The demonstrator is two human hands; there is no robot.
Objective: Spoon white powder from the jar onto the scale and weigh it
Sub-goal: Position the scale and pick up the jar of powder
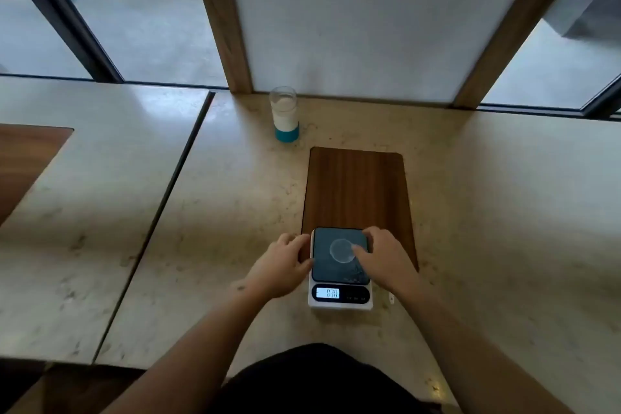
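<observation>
A small white digital scale (340, 270) with a dark glass platform lies at the near end of a wooden inlay, its lit display (328, 293) showing digits. My left hand (282, 264) grips the scale's left edge. My right hand (383, 257) holds its right edge, with fingers resting on the platform. A clear jar (284, 113) with a teal base, filled most of the way with white powder, stands upright and uncapped at the table's far edge, well beyond both hands. No spoon is visible.
The wooden inlay (357, 190) is set in a marble-look table (504, 212). A second table (84, 178) adjoins on the left across a narrow gap. A wood-framed frosted panel (353, 17) and windows close off the far side.
</observation>
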